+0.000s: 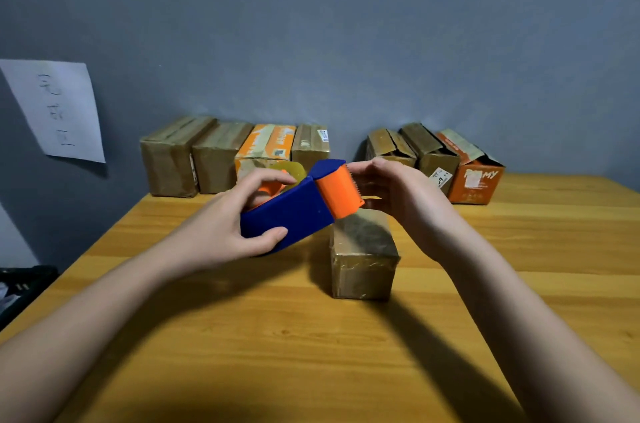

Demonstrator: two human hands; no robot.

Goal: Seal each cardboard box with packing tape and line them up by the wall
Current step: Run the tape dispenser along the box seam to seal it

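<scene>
Head view: the left hand [221, 232] grips the dispenser [298, 208] above the box [363, 249]. Just beyond its cutter, the right hand [398, 201] curls, likely pinching the tape end; the pinch itself is hidden.

wooden table [311, 353], handwritten paper sheet [55, 111], grey wall [346, 24]

A wooden table [311, 353] with pale plank grain stands against a grey-blue wall. Near its middle stands one small box [363, 256], wrapped in shiny tape. Along the far edge, by the wall, sit two groups of boxes: four on the left [225, 152], side by side and closed (the third is orange and white), and three on the right [436, 159], apart from the first group, their top flaps loose; the rightmost is orange.
</scene>
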